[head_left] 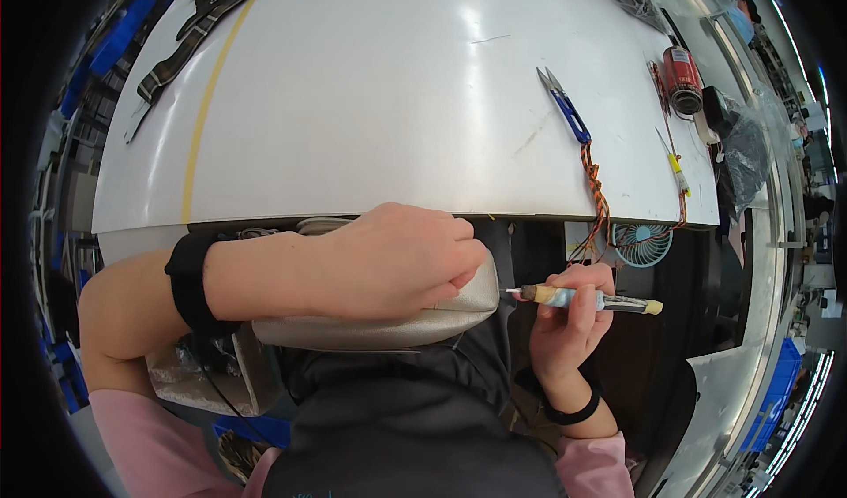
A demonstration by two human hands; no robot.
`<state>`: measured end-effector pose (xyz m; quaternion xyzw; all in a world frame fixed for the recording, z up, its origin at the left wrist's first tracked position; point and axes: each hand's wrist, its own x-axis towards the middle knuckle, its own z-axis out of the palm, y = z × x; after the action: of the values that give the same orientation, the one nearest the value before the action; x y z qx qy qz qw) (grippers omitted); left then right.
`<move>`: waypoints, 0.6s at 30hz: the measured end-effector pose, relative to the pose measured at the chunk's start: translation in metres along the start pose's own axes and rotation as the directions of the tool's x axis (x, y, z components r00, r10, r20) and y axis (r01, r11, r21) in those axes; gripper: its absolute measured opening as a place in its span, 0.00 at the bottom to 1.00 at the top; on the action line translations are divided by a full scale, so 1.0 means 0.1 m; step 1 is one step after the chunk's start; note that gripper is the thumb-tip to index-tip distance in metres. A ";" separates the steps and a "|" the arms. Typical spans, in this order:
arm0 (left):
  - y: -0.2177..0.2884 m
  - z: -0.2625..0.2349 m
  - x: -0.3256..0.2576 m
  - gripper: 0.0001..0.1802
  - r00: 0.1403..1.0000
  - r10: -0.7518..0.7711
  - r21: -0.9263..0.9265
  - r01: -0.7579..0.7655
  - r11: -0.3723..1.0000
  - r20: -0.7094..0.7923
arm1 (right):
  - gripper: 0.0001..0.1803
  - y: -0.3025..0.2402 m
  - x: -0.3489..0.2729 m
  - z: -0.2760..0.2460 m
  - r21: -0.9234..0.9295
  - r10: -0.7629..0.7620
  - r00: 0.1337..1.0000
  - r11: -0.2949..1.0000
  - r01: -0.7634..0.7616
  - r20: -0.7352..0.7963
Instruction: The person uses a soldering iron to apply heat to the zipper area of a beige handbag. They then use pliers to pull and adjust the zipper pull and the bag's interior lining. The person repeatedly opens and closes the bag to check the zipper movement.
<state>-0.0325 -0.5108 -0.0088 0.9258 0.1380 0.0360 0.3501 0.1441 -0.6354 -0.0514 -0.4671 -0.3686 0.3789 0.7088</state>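
A shiny beige leather-like pouch or bag [468, 308] rests on my lap at the table's near edge. My left hand [415, 255] lies across the top of it with curled fingers, gripping it; the fingertips are mostly hidden. Just to the right, my right hand [572, 317] pinches a pen-shaped tool [609, 302] wrapped in pale blue and yellowish tape. Its thin light tip points left, close to the right end of the bag and, as far as I can see, apart from it.
On the white table [353, 101] lie blue-handled thread snips [569, 114] on an orange-black cord, a small yellow-handled tool [678, 173] and a red can [682, 79]. Dark straps [181, 57] lie at the far left. A light-blue fan [642, 244] sits below the table edge.
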 end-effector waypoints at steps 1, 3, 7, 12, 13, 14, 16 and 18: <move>-0.02 -0.02 0.00 0.04 1.000 -0.019 -0.060 0.019 0.998 0.000 | 0.09 0.01 -0.02 -0.01 -0.032 0.021 0.999 0.999 -0.019 0.039; -0.06 -0.08 -0.01 0.04 0.998 -0.060 -0.179 0.060 0.982 0.002 | 0.07 0.03 -0.07 -0.02 -0.099 0.067 0.991 0.994 -0.055 0.119; -0.04 -0.22 -0.01 0.06 0.962 -0.240 -0.372 0.272 0.887 0.130 | 0.02 0.06 -0.11 -0.01 -0.193 0.086 0.979 0.980 -0.049 0.186; -0.08 -0.19 -0.03 0.06 0.970 -0.197 -0.358 0.236 0.903 0.143 | 0.05 0.07 -0.09 0.01 -0.351 0.025 0.967 0.934 0.068 0.252; -0.08 -0.19 -0.03 0.06 0.970 -0.197 -0.349 0.236 0.907 0.145 | 0.05 0.06 -0.08 0.02 -0.362 0.018 0.966 0.929 0.079 0.256; -0.07 -0.19 -0.04 0.06 0.969 -0.197 -0.339 0.237 0.911 0.148 | 0.06 0.06 -0.07 0.02 -0.370 0.000 0.964 0.923 0.103 0.267; -0.06 -0.19 -0.04 0.06 0.968 -0.198 -0.327 0.239 0.914 0.153 | 0.06 0.07 -0.05 0.03 -0.387 -0.036 0.958 0.910 0.150 0.286; -0.06 -0.19 -0.04 0.06 0.966 -0.203 -0.321 0.244 0.915 0.157 | 0.06 0.07 -0.04 0.03 -0.398 -0.044 0.954 0.903 0.165 0.295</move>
<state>-0.0409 -0.4953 0.0019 0.8305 0.2135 -0.0370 0.5130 0.1384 -0.6362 -0.0581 -0.5290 -0.5619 0.3144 0.5527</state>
